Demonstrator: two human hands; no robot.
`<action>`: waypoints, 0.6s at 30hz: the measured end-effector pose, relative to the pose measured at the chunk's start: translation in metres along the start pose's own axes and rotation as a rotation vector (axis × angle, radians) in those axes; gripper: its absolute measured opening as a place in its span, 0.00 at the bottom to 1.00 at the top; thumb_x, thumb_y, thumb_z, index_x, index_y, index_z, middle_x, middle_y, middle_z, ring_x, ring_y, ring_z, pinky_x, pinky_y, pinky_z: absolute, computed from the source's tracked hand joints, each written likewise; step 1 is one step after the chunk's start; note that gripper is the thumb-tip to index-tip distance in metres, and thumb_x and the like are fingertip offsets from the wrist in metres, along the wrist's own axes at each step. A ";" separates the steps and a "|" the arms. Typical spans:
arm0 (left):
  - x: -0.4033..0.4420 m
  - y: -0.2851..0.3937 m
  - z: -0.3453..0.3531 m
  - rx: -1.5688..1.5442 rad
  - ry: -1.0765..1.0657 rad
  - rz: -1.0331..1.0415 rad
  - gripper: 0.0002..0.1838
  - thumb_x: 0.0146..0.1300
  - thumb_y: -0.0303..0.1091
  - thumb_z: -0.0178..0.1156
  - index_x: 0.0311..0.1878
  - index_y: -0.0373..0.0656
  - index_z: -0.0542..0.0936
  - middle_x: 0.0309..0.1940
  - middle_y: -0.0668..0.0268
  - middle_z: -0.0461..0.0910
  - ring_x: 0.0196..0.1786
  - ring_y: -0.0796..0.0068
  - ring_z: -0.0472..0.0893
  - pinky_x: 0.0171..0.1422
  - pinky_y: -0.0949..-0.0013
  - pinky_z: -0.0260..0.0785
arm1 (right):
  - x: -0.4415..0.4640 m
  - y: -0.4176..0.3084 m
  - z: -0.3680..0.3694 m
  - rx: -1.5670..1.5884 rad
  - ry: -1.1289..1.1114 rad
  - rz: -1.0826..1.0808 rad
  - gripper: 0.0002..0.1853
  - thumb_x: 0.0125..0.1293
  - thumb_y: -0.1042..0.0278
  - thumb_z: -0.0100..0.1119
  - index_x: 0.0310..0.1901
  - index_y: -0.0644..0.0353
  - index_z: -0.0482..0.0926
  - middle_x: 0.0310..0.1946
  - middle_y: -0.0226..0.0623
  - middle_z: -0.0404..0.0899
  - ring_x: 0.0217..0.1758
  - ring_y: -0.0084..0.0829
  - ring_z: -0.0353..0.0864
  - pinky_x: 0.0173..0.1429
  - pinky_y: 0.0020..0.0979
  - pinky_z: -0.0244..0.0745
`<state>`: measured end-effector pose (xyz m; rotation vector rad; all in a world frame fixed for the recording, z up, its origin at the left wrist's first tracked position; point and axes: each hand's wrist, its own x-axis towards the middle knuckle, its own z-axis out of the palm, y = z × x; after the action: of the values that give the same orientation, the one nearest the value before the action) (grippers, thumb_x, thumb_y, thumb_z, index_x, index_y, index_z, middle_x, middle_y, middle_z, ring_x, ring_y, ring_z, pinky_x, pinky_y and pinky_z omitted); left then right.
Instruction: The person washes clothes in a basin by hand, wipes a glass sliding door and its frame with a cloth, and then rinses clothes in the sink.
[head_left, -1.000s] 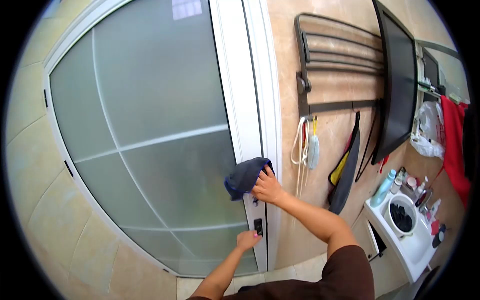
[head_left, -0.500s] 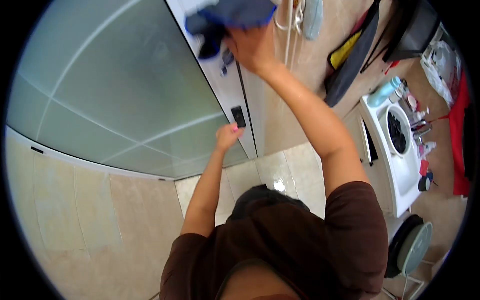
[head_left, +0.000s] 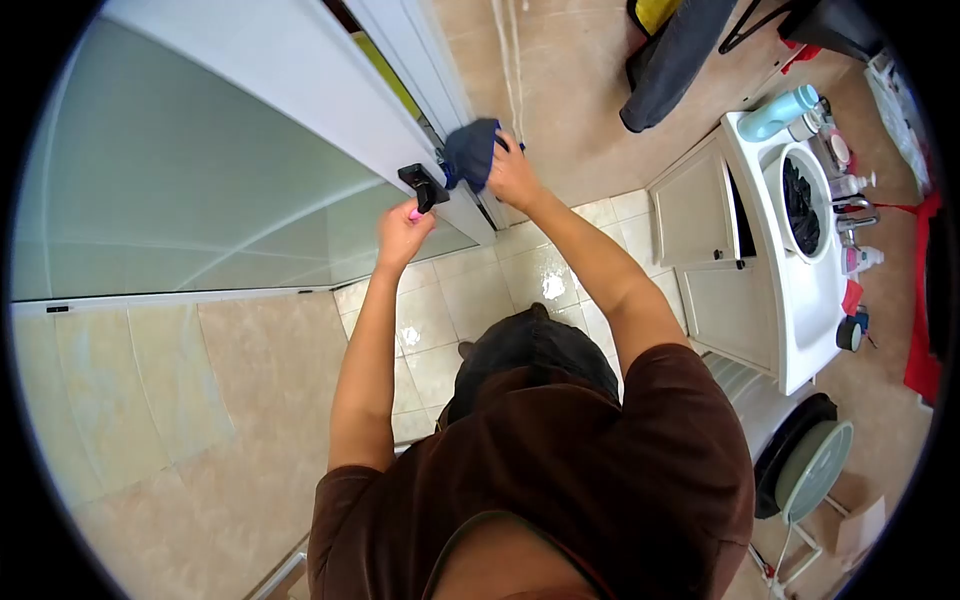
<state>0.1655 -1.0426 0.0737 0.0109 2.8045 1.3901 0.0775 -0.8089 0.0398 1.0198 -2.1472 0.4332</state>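
My left hand (head_left: 403,236) is closed round the black door handle (head_left: 424,187), on the white frame of a frosted glass door (head_left: 200,170). The door stands slightly ajar, with a gap between it and the white jamb (head_left: 410,60). Just right of the handle, my right hand (head_left: 514,176) grips a dark grey cloth with blue edging (head_left: 470,153). The cloth lies against the edge of the door frame near the gap. My fingers are partly hidden behind the cloth.
At the right is a white sink cabinet (head_left: 720,200) with a light blue bottle (head_left: 780,113) and a white bucket (head_left: 803,203) on top. Below it stand basins (head_left: 815,470). Grey cloth (head_left: 680,65) hangs on the wall. The tiled floor (head_left: 470,300) looks wet in places.
The handle has been turned out from its plate and the door has opened slightly. My right hand has brought the cloth down the frame, closer to my left hand. The view has tilted downward.
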 end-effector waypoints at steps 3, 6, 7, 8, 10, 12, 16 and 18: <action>-0.028 0.003 -0.001 0.136 0.035 0.148 0.09 0.52 0.38 0.64 0.26 0.43 0.79 0.18 0.64 0.75 0.24 0.65 0.75 0.30 0.63 0.65 | 0.028 0.008 -0.011 -0.039 0.103 -0.001 0.19 0.53 0.66 0.55 0.48 0.49 0.82 0.54 0.28 0.78 0.62 0.30 0.72 0.74 0.50 0.55; -0.063 0.008 0.000 0.185 0.002 0.159 0.09 0.50 0.36 0.65 0.23 0.43 0.77 0.18 0.63 0.73 0.25 0.60 0.73 0.34 0.59 0.62 | 0.024 0.021 -0.001 -0.076 0.038 -0.056 0.20 0.52 0.67 0.55 0.49 0.50 0.82 0.55 0.30 0.78 0.62 0.32 0.72 0.75 0.50 0.52; -0.072 0.014 -0.001 0.216 -0.002 0.174 0.09 0.50 0.36 0.65 0.23 0.43 0.76 0.18 0.63 0.73 0.26 0.59 0.73 0.35 0.59 0.62 | 0.017 0.025 0.002 -0.067 0.001 -0.069 0.20 0.52 0.67 0.54 0.49 0.51 0.82 0.55 0.30 0.78 0.63 0.32 0.71 0.76 0.49 0.51; -0.083 0.018 -0.002 0.256 0.005 0.203 0.09 0.49 0.36 0.65 0.23 0.44 0.76 0.18 0.63 0.73 0.26 0.59 0.73 0.36 0.59 0.62 | 0.003 0.026 0.009 -0.054 -0.037 -0.081 0.20 0.52 0.67 0.54 0.48 0.52 0.82 0.54 0.30 0.78 0.63 0.32 0.71 0.77 0.49 0.50; -0.106 0.025 -0.002 0.333 0.022 0.263 0.09 0.48 0.35 0.66 0.23 0.44 0.75 0.19 0.63 0.73 0.27 0.58 0.72 0.38 0.59 0.61 | -0.034 0.030 0.036 -0.019 -0.115 -0.099 0.17 0.51 0.66 0.53 0.44 0.52 0.84 0.51 0.31 0.79 0.63 0.32 0.71 0.79 0.47 0.48; -0.133 0.023 -0.005 0.461 0.067 0.342 0.10 0.46 0.35 0.67 0.25 0.44 0.76 0.21 0.63 0.74 0.29 0.59 0.73 0.38 0.60 0.61 | -0.063 0.029 0.034 -0.068 -0.299 -0.110 0.14 0.52 0.65 0.54 0.40 0.52 0.85 0.47 0.31 0.80 0.63 0.35 0.71 0.74 0.46 0.54; -0.203 0.038 -0.010 0.535 0.029 0.081 0.10 0.49 0.36 0.68 0.33 0.43 0.79 0.25 0.59 0.77 0.33 0.55 0.76 0.38 0.57 0.67 | -0.119 0.005 0.060 -0.109 -0.513 0.121 0.09 0.54 0.64 0.55 0.30 0.53 0.86 0.35 0.30 0.80 0.55 0.39 0.72 0.57 0.43 0.66; -0.242 0.016 -0.006 0.501 0.093 0.109 0.13 0.51 0.34 0.68 0.39 0.40 0.79 0.30 0.57 0.79 0.35 0.55 0.78 0.39 0.57 0.70 | -0.124 -0.008 0.052 -0.041 -0.438 0.199 0.09 0.54 0.64 0.55 0.29 0.52 0.85 0.33 0.29 0.80 0.52 0.38 0.72 0.50 0.40 0.65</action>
<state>0.4072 -1.0406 0.0918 0.1067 3.1897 0.6786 0.1142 -0.7762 -0.0854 0.9458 -2.6517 0.2730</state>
